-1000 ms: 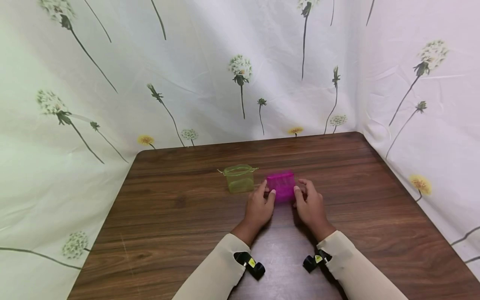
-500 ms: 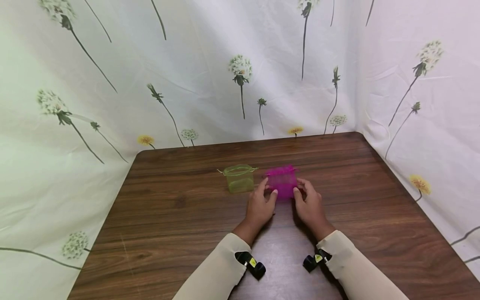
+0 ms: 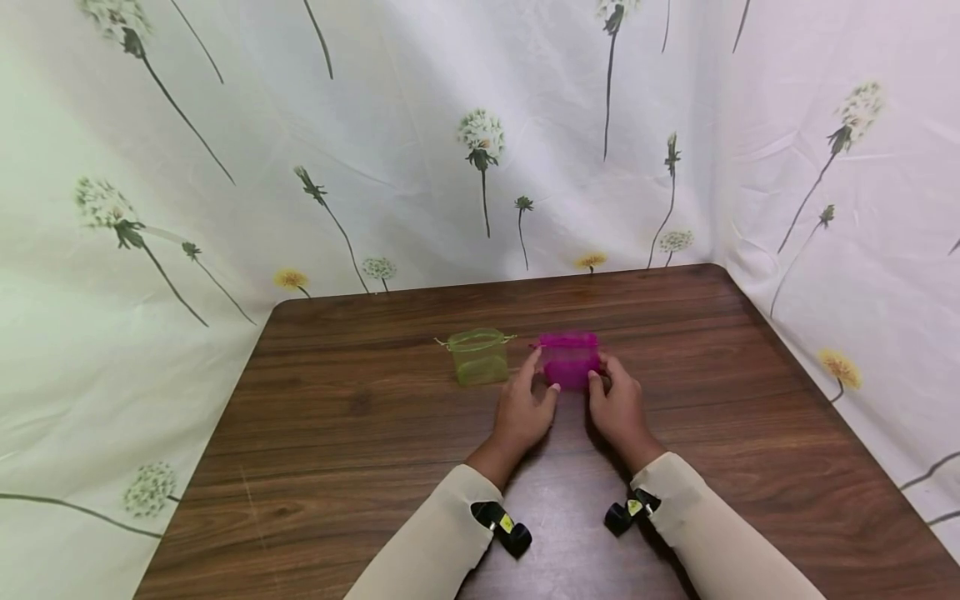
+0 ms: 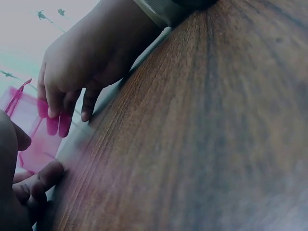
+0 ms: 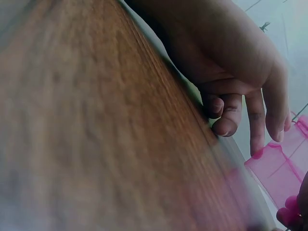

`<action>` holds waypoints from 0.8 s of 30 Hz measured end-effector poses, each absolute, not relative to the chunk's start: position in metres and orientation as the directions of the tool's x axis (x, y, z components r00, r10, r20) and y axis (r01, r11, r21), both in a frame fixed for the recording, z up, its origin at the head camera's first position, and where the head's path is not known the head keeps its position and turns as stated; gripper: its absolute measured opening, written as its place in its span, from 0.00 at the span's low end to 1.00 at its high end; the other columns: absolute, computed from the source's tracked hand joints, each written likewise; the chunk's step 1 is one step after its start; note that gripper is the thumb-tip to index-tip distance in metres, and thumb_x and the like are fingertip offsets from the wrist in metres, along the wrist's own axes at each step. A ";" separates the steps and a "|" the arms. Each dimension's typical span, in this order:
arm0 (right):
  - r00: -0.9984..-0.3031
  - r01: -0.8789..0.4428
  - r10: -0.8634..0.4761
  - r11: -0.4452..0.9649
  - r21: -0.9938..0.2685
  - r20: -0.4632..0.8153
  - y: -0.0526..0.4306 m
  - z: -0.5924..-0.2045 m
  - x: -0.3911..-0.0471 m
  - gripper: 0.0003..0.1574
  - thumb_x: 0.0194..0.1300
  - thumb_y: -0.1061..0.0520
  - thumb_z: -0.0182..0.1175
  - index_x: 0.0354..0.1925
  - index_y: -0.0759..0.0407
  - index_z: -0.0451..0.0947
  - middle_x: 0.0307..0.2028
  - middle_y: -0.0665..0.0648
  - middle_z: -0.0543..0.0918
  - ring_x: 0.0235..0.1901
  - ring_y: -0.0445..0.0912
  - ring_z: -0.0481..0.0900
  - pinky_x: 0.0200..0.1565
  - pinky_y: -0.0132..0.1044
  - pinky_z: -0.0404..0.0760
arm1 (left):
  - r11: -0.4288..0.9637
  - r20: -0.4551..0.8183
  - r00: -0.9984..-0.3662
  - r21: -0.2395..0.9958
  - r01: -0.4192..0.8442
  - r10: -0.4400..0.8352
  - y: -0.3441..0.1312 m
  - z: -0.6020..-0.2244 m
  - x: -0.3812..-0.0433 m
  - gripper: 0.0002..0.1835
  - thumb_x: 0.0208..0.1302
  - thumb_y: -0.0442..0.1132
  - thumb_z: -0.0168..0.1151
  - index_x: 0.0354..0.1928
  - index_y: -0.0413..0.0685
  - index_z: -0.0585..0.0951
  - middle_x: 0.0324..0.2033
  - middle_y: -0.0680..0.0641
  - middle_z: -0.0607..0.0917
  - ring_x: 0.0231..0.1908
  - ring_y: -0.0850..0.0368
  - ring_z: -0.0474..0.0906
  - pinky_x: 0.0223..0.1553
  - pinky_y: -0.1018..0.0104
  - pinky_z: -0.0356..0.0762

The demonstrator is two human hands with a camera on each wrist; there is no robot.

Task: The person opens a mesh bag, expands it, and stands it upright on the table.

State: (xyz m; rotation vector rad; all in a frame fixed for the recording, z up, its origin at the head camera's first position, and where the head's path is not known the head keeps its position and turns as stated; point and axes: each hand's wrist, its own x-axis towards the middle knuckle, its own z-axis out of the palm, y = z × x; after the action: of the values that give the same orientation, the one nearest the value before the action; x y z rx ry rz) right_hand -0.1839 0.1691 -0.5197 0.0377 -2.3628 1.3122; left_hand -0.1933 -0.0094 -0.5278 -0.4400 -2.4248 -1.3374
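Observation:
A magenta sheer drawstring pouch (image 3: 570, 362) stands on the table, its bottom toward me and its gathered top away. My left hand (image 3: 522, 408) is at its left side, thumb and index finger spread apart with tips at the edge. On the right edge my right hand (image 3: 618, 408) pinches the pouch, thumb in front and fingers behind. Several right fingertips (image 4: 52, 126) show pink through the mesh in the left wrist view. To the left stands a yellow-green sheer pouch (image 3: 480, 367), mouth open, drawstring ends sticking out sideways; neither hand touches it.
Both pouches stand near the middle of a dark wood-grain table (image 3: 360, 467) with rounded back corners. A white cloth (image 3: 420, 150) printed with dandelions hangs behind the table and along both sides. A black camera (image 3: 513, 537) is strapped at each cuff.
The magenta pouch has shifted slightly right and away from me and now shows more upright. The left hand's thumb and index have spread wider. The yellow-green pouch has not moved.

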 end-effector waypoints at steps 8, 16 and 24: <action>-0.892 -0.246 0.197 0.541 -0.804 0.406 0.169 -0.523 -0.196 0.21 0.76 0.71 0.58 0.64 0.74 0.79 0.56 0.76 0.88 0.57 0.68 0.89 0.61 0.62 0.86 | 0.506 0.451 -0.880 0.730 0.459 0.147 -0.008 -0.529 -0.197 0.39 0.67 0.39 0.70 0.79 0.43 0.71 0.61 0.37 0.90 0.63 0.40 0.87 0.64 0.41 0.82; -0.903 -0.208 0.220 0.526 -0.824 0.368 0.169 -0.521 -0.205 0.23 0.77 0.71 0.58 0.66 0.75 0.79 0.62 0.77 0.85 0.62 0.68 0.86 0.65 0.62 0.83 | 0.518 0.423 -0.894 0.737 0.434 0.146 -0.006 -0.523 -0.194 0.40 0.66 0.36 0.71 0.79 0.40 0.70 0.62 0.34 0.89 0.64 0.38 0.86 0.66 0.39 0.81; -0.922 -0.174 0.205 0.540 -0.824 0.329 0.167 -0.520 -0.210 0.25 0.77 0.68 0.60 0.69 0.74 0.77 0.64 0.77 0.84 0.67 0.68 0.83 0.70 0.61 0.80 | 0.504 0.363 -0.923 0.778 0.376 0.128 -0.006 -0.519 -0.194 0.41 0.68 0.34 0.71 0.81 0.43 0.68 0.65 0.34 0.86 0.67 0.38 0.83 0.69 0.40 0.79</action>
State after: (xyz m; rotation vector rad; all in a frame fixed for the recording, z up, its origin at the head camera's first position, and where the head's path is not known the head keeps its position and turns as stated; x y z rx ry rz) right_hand -0.2100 0.1665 -0.5200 -0.0259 -2.3931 1.3425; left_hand -0.1940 -0.0062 -0.5194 -0.4267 -2.4911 -1.3828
